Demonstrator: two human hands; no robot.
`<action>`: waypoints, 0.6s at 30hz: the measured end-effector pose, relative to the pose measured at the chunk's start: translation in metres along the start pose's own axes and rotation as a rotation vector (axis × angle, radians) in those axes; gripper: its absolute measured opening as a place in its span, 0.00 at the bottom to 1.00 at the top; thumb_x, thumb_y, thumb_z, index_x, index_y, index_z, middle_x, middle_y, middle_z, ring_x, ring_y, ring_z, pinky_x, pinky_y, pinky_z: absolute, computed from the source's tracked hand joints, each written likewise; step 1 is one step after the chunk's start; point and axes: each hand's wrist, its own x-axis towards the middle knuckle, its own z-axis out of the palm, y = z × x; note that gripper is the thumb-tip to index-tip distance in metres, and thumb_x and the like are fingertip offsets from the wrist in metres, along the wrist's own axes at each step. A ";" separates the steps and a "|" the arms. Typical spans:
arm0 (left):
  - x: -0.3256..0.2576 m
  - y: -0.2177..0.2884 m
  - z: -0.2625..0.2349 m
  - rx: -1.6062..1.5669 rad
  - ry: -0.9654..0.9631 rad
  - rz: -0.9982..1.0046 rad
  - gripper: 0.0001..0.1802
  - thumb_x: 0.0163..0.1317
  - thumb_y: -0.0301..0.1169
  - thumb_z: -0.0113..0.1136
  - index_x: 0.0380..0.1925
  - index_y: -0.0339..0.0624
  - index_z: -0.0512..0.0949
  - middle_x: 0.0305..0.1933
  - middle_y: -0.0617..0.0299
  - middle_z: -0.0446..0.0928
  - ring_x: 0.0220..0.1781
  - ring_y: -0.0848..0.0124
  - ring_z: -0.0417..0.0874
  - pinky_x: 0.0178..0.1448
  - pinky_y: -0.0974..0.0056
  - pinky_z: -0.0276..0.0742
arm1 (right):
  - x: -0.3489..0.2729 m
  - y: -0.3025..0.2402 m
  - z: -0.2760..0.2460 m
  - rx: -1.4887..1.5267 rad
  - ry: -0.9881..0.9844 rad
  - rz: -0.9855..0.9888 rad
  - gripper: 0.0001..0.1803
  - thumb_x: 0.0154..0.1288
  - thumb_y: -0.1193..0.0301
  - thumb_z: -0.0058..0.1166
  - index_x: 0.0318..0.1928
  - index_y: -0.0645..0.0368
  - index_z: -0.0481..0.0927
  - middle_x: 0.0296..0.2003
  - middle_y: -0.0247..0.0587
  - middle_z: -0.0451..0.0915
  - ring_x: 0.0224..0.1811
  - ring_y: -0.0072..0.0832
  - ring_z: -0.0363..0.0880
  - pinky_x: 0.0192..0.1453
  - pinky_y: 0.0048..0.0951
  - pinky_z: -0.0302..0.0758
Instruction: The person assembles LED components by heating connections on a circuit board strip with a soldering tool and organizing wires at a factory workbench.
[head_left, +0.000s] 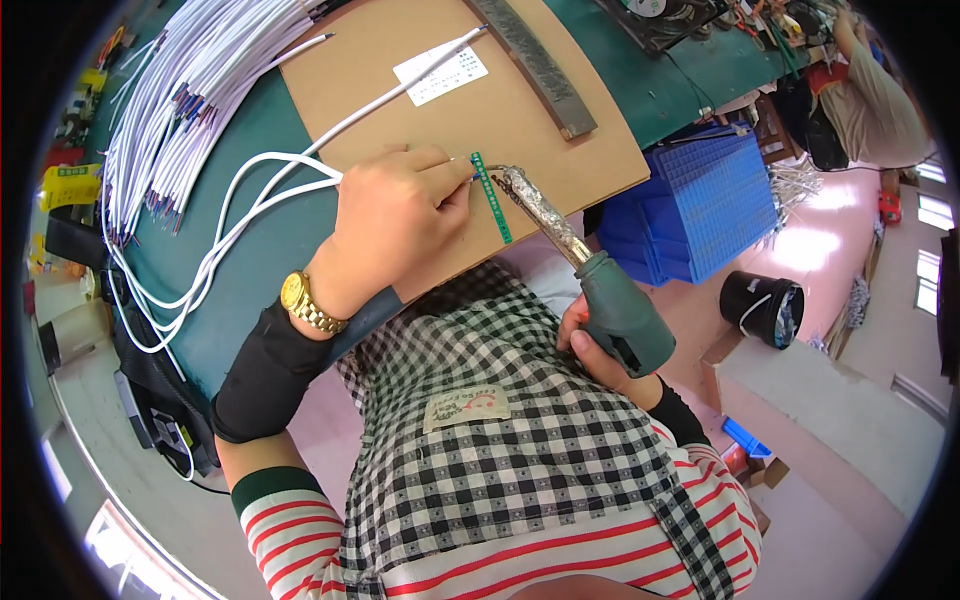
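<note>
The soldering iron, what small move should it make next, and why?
Probably ease the soldering iron tip slightly left onto the green strip. The right hand holds the iron with its tip right beside the strip's upper end, where the left hand pins the strip and white wires on the cardboard sheet.

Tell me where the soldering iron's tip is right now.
In the head view, the soldering iron, held in the right hand, has its tip at the top end of the green circuit strip, just right of the left hand.
</note>
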 end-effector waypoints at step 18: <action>0.001 -0.001 0.001 0.006 -0.035 -0.034 0.03 0.44 0.27 0.61 0.22 0.46 0.81 0.20 0.64 0.74 0.23 0.61 0.76 0.27 0.61 0.73 | -0.003 0.019 0.009 -0.095 0.006 -0.074 0.08 0.47 0.78 0.56 0.33 0.61 0.77 0.30 0.42 0.77 0.31 0.39 0.77 0.33 0.33 0.75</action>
